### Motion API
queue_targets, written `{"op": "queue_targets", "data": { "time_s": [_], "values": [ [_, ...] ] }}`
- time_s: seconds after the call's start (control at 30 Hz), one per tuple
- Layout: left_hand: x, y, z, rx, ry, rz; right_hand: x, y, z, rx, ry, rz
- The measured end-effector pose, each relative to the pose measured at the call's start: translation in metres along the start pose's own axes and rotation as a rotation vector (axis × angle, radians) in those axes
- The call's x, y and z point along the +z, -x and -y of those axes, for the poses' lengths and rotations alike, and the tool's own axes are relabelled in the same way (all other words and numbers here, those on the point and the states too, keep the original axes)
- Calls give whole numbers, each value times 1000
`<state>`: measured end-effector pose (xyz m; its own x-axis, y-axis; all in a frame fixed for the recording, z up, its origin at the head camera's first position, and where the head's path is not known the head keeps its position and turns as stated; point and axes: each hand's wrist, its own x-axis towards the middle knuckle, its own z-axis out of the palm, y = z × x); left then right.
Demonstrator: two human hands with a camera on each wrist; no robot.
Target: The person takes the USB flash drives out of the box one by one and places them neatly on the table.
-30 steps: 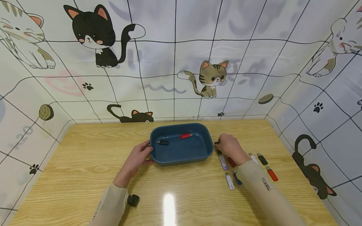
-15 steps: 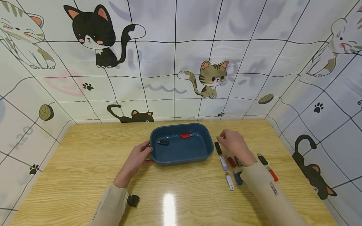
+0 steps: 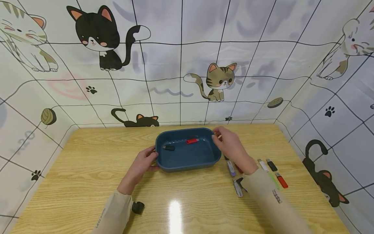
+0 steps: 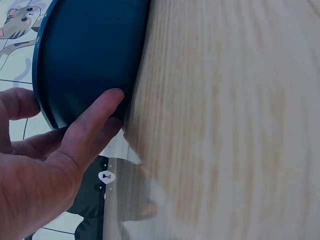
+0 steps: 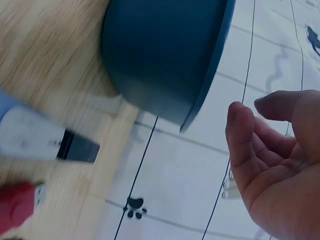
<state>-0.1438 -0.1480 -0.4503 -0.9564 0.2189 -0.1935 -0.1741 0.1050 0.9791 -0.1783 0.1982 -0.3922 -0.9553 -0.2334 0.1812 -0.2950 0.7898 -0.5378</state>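
Observation:
A dark blue plastic tray (image 3: 190, 158) stands on the table with a red USB stick (image 3: 191, 141) and a black USB stick (image 3: 168, 148) lying in it. At the tray's left end, my left hand (image 3: 143, 161) holds it by the rim, with fingers against the outer wall. My right hand (image 3: 230, 144) is at the tray's right end, fingertips by the rim. In the right wrist view its fingers (image 5: 241, 127) are loosely bent, apart from the thumb, and nothing shows between them. Beneath this hand lie a lavender-and-white USB stick (image 3: 230, 168) and a partly hidden dark red one (image 3: 239, 168).
Further right lie a white stick (image 3: 263, 164), another black stick (image 3: 272, 165), another red stick (image 3: 281, 180) and a green item (image 3: 274, 180) half under the sleeve. Nearer me is another white stick (image 3: 238, 188). Cat-print sheeting (image 3: 163, 65) borders the table.
My right hand has risen from beside the black stick on the table, then shifted left to the tray's right rim. My left hand and the tray have stayed put.

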Motion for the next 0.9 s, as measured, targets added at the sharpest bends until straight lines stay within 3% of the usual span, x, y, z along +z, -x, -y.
{"op": "queue_targets", "data": {
  "time_s": [0.23, 0.53, 0.77, 0.9],
  "values": [
    [0, -1, 0, -4, -5, -7, 16, -13, 18, -49, 22, 107],
    [0, -1, 1, -8, -3, -7, 41, -29, 36, -71, 139, 152],
    [0, -2, 2, -11, -8, -13, 55, -39, 41, -10, 205, 308],
    [1, -2, 2, -9, -8, -10, 62, -42, 42, -27, 251, 358]
  ]
}}
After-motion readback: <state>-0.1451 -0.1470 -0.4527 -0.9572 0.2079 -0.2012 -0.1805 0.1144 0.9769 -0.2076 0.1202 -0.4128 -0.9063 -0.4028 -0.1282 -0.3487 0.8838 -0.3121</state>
